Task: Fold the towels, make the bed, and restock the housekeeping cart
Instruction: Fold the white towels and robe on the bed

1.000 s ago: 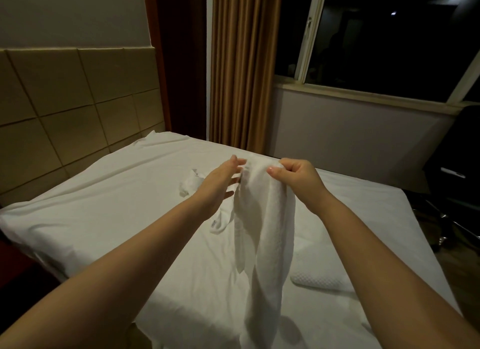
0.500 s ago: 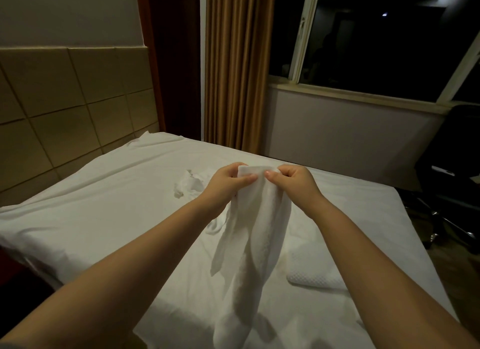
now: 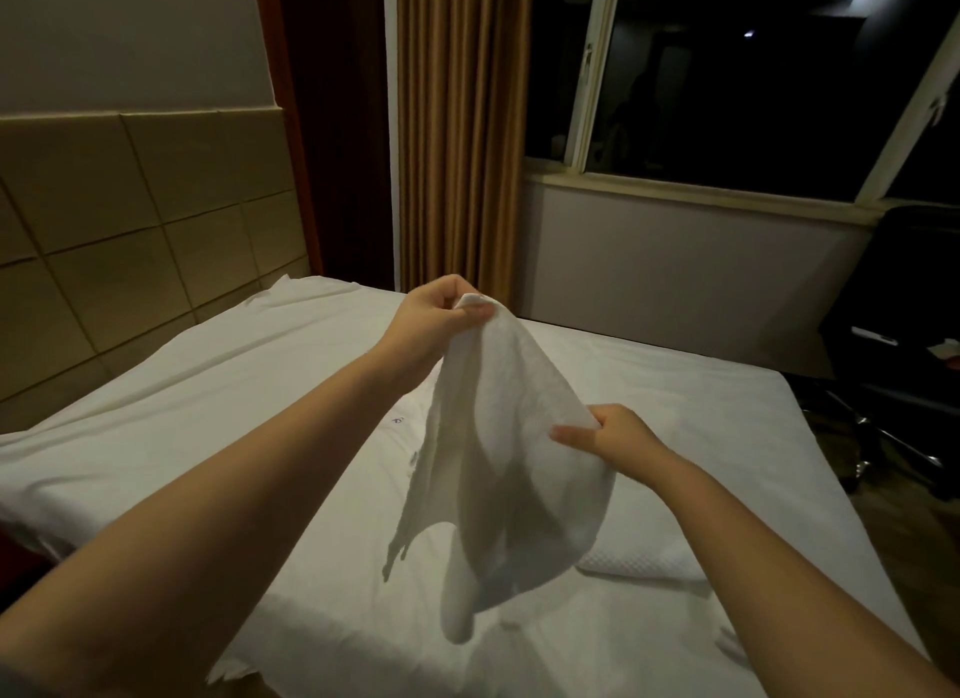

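Left hand [image 3: 439, 315]: raised, thumb and fingers pinching the top corner of a white towel [image 3: 509, 437].

Right hand [image 3: 615, 432]: lower and nearer the person. Its fingers are curled round the towel's right edge, and one finger lies straight across the cloth.

Towel: in the air, hanging from both hands. It fans out downward from the left-hand pinch, and the loose lower end dangles over the bed sheet [image 3: 208, 411]. Whether the tip touches the sheet cannot be told. It casts a shadow on the sheet underneath.

Surroundings:
- Below the right wrist, a folded white cloth [image 3: 644, 567] with a textured weave lies flat on the sheet. Its left end is hidden behind the hanging towel.
- Between the left forearm and the towel there is a small dark mark [image 3: 397, 420] on the sheet.
- Beyond the left hand hangs a tan curtain [image 3: 457, 125], reaching down behind the far edge of the bed.
- Well left of the left hand is a padded headboard [image 3: 130, 229] in square panels. The sheet is rumpled against it.
- Above and beyond the right hand is a window [image 3: 727, 73], dark outside.
- Right of the right hand, off the bed's edge, stands a black office chair [image 3: 909, 307] with a chrome base on the floor.

Obstruction: the hanging towel screens the middle of the bed from the camera.
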Motion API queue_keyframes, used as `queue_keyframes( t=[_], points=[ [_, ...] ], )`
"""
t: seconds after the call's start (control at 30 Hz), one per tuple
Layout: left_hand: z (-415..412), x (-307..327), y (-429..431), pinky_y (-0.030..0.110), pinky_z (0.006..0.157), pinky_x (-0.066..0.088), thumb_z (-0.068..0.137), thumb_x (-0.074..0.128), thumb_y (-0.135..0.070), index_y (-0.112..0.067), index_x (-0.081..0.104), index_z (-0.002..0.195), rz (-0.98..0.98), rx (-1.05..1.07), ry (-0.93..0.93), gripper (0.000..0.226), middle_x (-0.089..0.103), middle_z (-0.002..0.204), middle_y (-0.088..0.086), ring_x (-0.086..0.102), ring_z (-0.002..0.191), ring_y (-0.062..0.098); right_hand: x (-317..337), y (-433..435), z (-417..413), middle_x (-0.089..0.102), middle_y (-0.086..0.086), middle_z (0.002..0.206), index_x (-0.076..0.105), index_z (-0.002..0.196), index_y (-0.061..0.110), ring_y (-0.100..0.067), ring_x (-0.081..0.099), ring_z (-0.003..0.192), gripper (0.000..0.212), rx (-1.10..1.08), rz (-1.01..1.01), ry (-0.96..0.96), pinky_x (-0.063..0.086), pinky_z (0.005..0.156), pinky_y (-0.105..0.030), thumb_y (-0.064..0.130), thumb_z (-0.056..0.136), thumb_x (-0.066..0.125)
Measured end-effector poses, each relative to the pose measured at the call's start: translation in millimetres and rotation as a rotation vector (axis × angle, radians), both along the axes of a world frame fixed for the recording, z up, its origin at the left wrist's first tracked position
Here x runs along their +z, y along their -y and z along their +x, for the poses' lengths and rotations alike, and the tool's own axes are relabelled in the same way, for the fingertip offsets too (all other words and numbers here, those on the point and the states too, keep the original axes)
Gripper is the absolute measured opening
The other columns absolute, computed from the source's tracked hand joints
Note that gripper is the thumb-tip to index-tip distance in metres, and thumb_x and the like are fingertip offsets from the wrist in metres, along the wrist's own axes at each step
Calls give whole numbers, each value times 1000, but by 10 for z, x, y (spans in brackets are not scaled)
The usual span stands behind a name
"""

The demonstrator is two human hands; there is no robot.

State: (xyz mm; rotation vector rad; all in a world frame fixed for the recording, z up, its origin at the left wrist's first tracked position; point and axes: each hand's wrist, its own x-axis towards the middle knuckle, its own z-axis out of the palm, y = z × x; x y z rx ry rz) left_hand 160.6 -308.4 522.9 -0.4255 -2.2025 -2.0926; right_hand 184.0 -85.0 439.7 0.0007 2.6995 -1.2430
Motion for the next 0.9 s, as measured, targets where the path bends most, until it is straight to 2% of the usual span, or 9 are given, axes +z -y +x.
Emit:
queue_keyframes(
  t=[0.13,0.23,0.3,0.5,0.57,0.63,0.77,0.83,0.9],
  points=[
    [-25,3,249,25,65,42,90,59,-13,-15,53,74,-56,-25,34,17,51,75,0,50,72,11,-138,-193,14,57,-3,71,61,69,12,-16,53,65,35,-9,93,12,39,59,-26,43,81,70],
    [-21,-23,490,22,61,40,92,55,-13,-16,50,75,-20,6,47,19,49,75,-2,48,70,10,-186,-289,34,35,2,55,41,54,17,-14,34,54,46,-31,87,-21,25,54,-28,36,81,73],
    [-18,-52,647,22,61,42,93,54,-15,-15,49,78,24,44,81,16,49,78,-1,48,71,11,-228,-344,46,28,4,54,33,53,19,-14,28,54,51,-41,68,-55,21,54,-28,34,82,72],
    [17,-142,896,26,67,44,95,52,-17,-16,51,84,38,52,127,11,50,85,2,49,77,13,-307,-256,53,47,-1,67,51,62,15,-15,42,63,32,-65,128,-145,30,58,-28,28,85,69],
    [26,-165,1002,27,69,46,94,53,-18,-11,55,95,50,73,125,7,53,91,3,51,81,15,-301,-213,49,50,-1,70,54,64,15,-14,43,64,27,-85,133,-180,31,58,-27,25,84,69],
    [20,-207,1142,29,72,48,94,55,-20,-5,56,107,49,97,130,20,54,97,6,53,87,17,-288,-206,42,50,-2,67,59,65,9,-15,43,63,25,-125,109,-200,31,56,-25,22,83,72],
    [48,-279,1360,23,64,45,94,55,-21,-13,56,83,-16,121,157,14,52,88,3,50,79,13,-180,-192,23,53,-8,65,66,73,-4,-17,45,62,29,-191,122,-279,31,52,-21,23,81,74],
    [62,-315,1453,21,60,42,94,54,-20,-13,51,76,-32,131,170,20,49,82,2,47,73,11,-62,-178,-4,62,-7,71,70,74,1,-17,52,68,21,-214,115,-354,34,54,-13,21,81,74],
    [69,-352,1566,22,60,41,94,54,-16,-13,47,73,-10,134,185,23,47,78,1,46,71,11,113,-159,-51,67,-6,81,74,83,4,-17,57,77,15,-191,137,-406,37,61,-13,19,81,74]
  ],
)
